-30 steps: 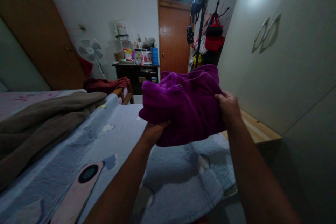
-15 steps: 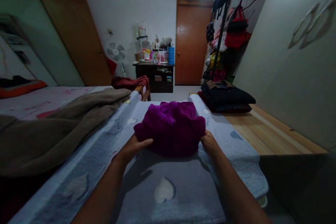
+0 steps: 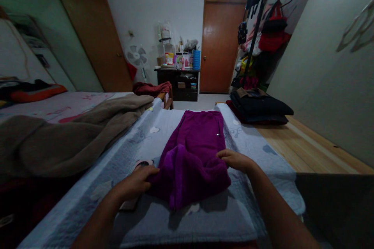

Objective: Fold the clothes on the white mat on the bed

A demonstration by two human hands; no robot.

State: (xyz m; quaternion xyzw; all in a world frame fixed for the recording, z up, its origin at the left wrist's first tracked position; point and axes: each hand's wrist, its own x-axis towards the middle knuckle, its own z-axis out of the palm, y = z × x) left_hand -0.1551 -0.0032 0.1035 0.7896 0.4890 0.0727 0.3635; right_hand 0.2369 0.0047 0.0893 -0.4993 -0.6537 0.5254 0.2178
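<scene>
A purple garment [image 3: 201, 136] with zips near its far end lies lengthwise on the blue-grey bedcover [image 3: 187, 227] in front of me. Its near part is bunched up and shows a lighter, fuzzy purple patch. At the left edge of the cloth, my left hand [image 3: 138, 181] pinches it between thumb and fingers. My right hand [image 3: 235, 159] grips the right side, a little farther away, with its fingers closed on the fabric. Partly hidden behind and under my left hand, a phone-like object [image 3: 130, 204] rests on the cover.
A brown blanket [image 3: 73, 136] lies to the left. Dark folded clothes [image 3: 260, 107] are stacked at the right, beside a wooden surface [image 3: 309, 144]. Reddish cloth [image 3: 152, 87] hangs over a wooden frame beyond the cover. A fan [image 3: 137, 56] stands at the back.
The purple garment has gone from a gathered bundle to lying stretched out away from me, its zips now visible. My hands have come nearer on its sides, and the view has shifted slightly left.
</scene>
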